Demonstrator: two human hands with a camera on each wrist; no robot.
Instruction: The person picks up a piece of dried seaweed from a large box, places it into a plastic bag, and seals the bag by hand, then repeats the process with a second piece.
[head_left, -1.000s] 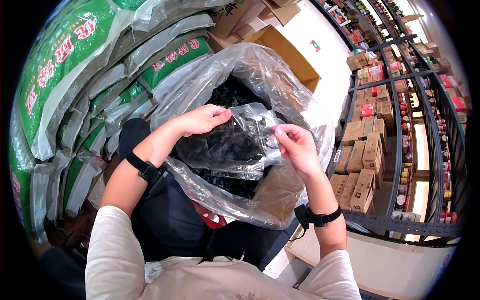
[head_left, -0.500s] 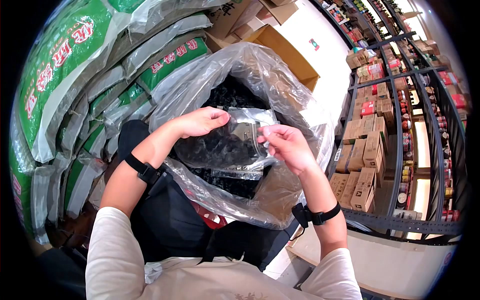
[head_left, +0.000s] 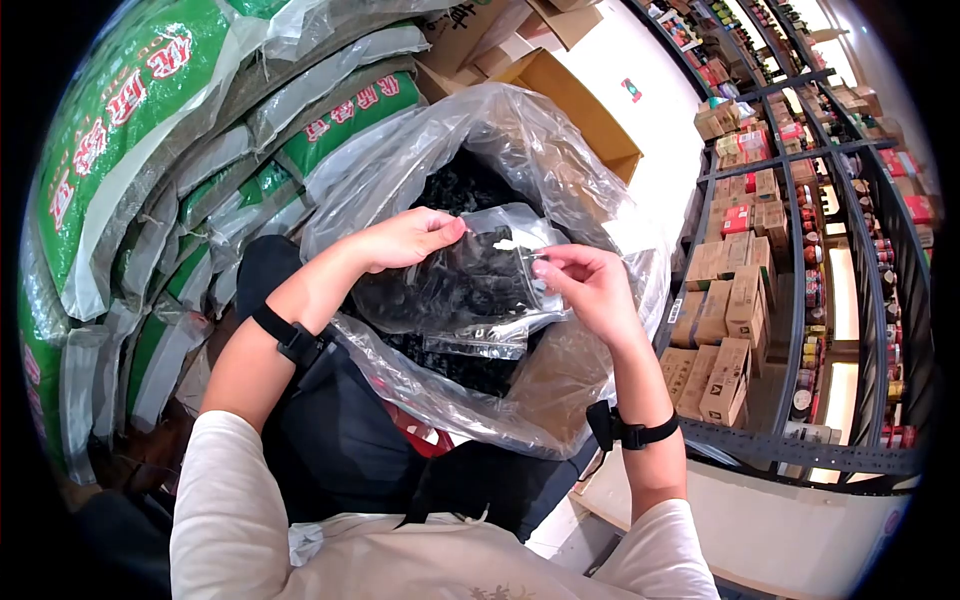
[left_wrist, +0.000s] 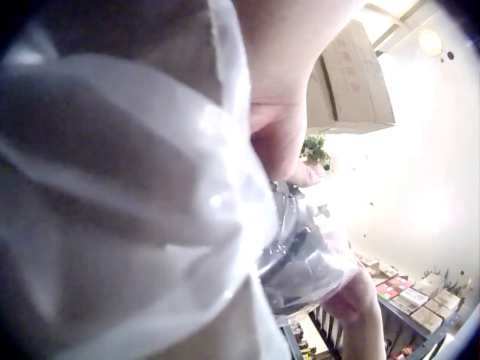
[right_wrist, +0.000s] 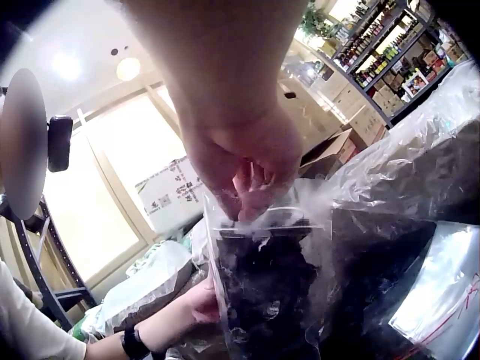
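Note:
A clear zip bag filled with dark, crinkled pieces is held up over a large box lined with clear plastic. My left hand grips the bag's edge on the left, thumb on top. At the bag's mouth, my right hand pinches the zip strip between thumb and fingertips. From the right wrist, the bag hangs below the right hand, with the left hand at its side. More dark loose pieces lie inside the liner.
Green printed sacks are stacked at the left. An open cardboard box stands behind the liner. Shelves with cartons and jars run along the right. Flat clear plastic bags lie beside the filled bag.
My right hand moved left along the bag's mouth, then back right a little, its fingers now pinching the zip strip. The left hand has stayed nearly in place.

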